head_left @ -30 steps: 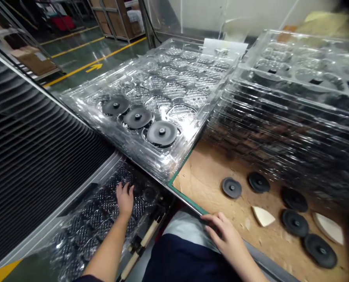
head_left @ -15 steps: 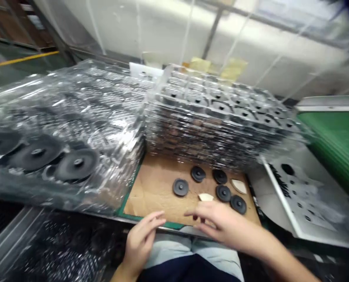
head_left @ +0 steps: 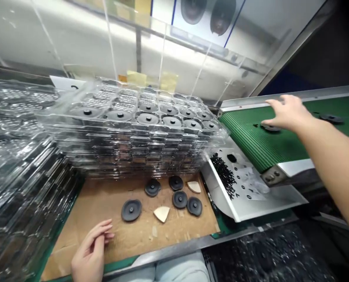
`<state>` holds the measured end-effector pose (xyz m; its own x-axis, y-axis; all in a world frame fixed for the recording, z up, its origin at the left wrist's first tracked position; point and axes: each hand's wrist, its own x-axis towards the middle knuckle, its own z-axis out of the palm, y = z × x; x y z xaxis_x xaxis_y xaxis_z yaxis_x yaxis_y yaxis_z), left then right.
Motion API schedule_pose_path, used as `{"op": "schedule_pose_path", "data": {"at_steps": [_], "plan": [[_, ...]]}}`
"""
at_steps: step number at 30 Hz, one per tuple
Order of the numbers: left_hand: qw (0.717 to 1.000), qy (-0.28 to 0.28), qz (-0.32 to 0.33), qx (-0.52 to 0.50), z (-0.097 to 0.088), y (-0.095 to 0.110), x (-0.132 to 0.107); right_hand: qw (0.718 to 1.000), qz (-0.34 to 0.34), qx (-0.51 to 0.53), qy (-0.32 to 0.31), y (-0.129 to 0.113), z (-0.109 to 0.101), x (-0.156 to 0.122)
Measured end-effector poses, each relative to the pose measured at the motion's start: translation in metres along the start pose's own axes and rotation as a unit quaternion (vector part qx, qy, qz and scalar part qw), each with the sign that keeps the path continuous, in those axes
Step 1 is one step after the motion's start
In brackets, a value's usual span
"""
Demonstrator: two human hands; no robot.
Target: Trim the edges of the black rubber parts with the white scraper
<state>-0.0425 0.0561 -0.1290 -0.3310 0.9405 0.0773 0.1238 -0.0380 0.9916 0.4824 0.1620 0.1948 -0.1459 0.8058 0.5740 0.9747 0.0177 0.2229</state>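
Observation:
My right hand (head_left: 290, 113) reaches over the green conveyor belt (head_left: 250, 143) with fingers apart, just above a dark round disc (head_left: 270, 128); whether the fingertips touch it I cannot tell. A tiny black piece (head_left: 255, 125) lies beside that disc. My left hand (head_left: 89, 252) rests at the near left of the cardboard sheet (head_left: 103, 196), fingers loosely extended and holding nothing. Closest to it is a black disc with a central knob (head_left: 131, 210). Several similar discs (head_left: 179, 199) lie farther right, with two cream wedge-shaped pieces (head_left: 161, 214) among them.
A tall stack of clear plastic trays (head_left: 139, 145), its top one holding black discs, stands behind the cardboard. More clear trays (head_left: 12, 164) fill the left side. A white bin (head_left: 250, 207) with small black parts (head_left: 223, 172) sits at right, below the belt. Another disc (head_left: 331, 118) lies farther along the belt.
My right hand has left the cardboard and moved right and up to the conveyor belt. My left hand stays low over the cardboard. The view has swung to the right.

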Motion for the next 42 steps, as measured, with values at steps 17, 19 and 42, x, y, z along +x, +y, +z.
{"op": "schedule_pose_path", "data": {"at_steps": [17,19,42], "plan": [[0.979,-0.184,0.085,-0.02,0.053,0.092,-0.056,0.766,0.057,0.511,-0.385,-0.207,-0.029,-0.151],[0.904,-0.387,0.168,-0.075,0.067,0.109,-0.061,0.627,0.157,0.629,-0.432,-0.238,-0.007,-0.191],[0.775,-0.208,-0.435,-0.408,0.012,0.089,-0.033,0.853,0.156,0.397,-0.301,-0.354,0.105,-0.218]]}}
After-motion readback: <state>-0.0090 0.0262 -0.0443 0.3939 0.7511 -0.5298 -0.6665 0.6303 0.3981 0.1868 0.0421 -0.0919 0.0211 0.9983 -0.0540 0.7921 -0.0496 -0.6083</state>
